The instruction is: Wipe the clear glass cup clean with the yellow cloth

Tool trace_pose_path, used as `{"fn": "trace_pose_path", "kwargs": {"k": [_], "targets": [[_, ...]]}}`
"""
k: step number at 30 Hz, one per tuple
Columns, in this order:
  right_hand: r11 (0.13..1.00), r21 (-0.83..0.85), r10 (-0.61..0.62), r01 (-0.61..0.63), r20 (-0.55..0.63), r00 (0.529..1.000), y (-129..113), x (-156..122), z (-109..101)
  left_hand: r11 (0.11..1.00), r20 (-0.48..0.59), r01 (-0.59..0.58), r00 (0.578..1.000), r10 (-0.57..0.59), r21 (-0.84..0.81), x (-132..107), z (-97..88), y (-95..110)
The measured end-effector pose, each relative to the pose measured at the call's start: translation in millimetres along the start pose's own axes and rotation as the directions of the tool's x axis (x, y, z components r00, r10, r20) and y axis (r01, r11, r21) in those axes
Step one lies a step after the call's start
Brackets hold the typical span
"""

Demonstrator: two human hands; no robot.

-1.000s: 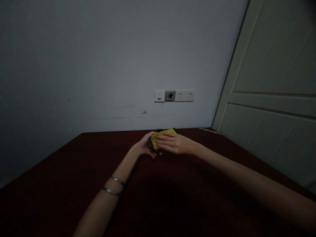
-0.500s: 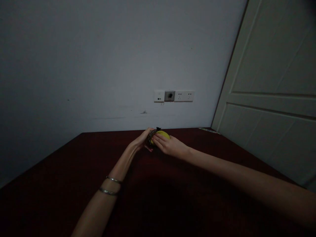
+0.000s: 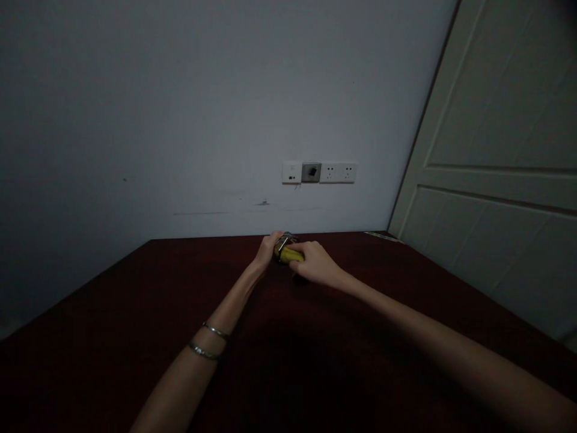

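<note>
Both my hands meet over the far middle of a dark red table (image 3: pixel 135 313). My left hand (image 3: pixel 268 248), with two bangles on its wrist, is closed around a small dark, shiny object (image 3: pixel 282 242) that I cannot name. My right hand (image 3: pixel 315 264) is closed on a bunched yellow cloth (image 3: pixel 291 256) and presses it against that object. Most of the object is hidden between the fingers and the cloth.
A grey wall stands right behind the table, with a row of sockets and a switch (image 3: pixel 319 172). A pale panelled door (image 3: pixel 496 174) runs along the right side. A thin flat item (image 3: pixel 381 236) lies at the table's far right corner.
The yellow cloth, spread flatter a second ago, is now bunched small under my right hand. Both hands shifted slightly away from me, and the left hand turned more upright around the object.
</note>
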State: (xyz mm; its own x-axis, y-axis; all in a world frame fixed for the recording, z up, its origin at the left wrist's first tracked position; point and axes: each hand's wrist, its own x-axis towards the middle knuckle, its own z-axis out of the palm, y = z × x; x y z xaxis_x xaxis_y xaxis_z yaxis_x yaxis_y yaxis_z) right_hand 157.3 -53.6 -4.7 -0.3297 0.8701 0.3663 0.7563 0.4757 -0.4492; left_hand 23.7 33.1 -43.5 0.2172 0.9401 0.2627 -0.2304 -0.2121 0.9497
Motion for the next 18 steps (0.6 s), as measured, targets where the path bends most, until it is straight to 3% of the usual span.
{"fn": "trace_pose_path", "kwargs": {"k": [2,4,6,8,10,14,18], "targets": [[0.969,0.230,0.094,-0.094,0.010,0.996,2.5,1.2,3.7,1.000,-0.013,-0.017,1.000,0.017,-0.013,-0.7,-0.2,-2.5],[0.844,0.501,0.187,-0.192,0.061,0.980,2.4,1.3,8.4,0.999,-0.031,-0.036,0.999,0.035,-0.026,-3.0,-0.1,-3.8],[0.592,0.751,0.284,-0.292,0.144,0.948,-0.9,0.4,12.0,0.996,-0.037,-0.063,0.997,0.061,-0.058,-6.1,0.9,-3.5],[0.342,0.870,0.360,-0.354,0.227,0.905,-5.5,-0.9,13.4,0.988,-0.019,-0.078,0.997,0.076,-0.130,-9.2,2.9,-2.0],[0.224,0.897,0.410,-0.381,0.268,0.872,-8.4,-2.2,13.5,0.977,-0.010,-0.070,0.998,0.069,-0.204,-11.1,5.0,-0.4],[0.192,0.903,0.429,-0.385,0.275,0.860,-3.4,-5.8,14.4,0.979,-0.037,-0.009,0.999,0.001,-0.204,-10.6,5.6,-0.7],[0.286,0.901,0.347,-0.326,0.219,0.912,7.4,-13.6,13.6,0.974,-0.056,0.025,0.998,-0.039,-0.224,-7.7,0.1,-3.4]]}}
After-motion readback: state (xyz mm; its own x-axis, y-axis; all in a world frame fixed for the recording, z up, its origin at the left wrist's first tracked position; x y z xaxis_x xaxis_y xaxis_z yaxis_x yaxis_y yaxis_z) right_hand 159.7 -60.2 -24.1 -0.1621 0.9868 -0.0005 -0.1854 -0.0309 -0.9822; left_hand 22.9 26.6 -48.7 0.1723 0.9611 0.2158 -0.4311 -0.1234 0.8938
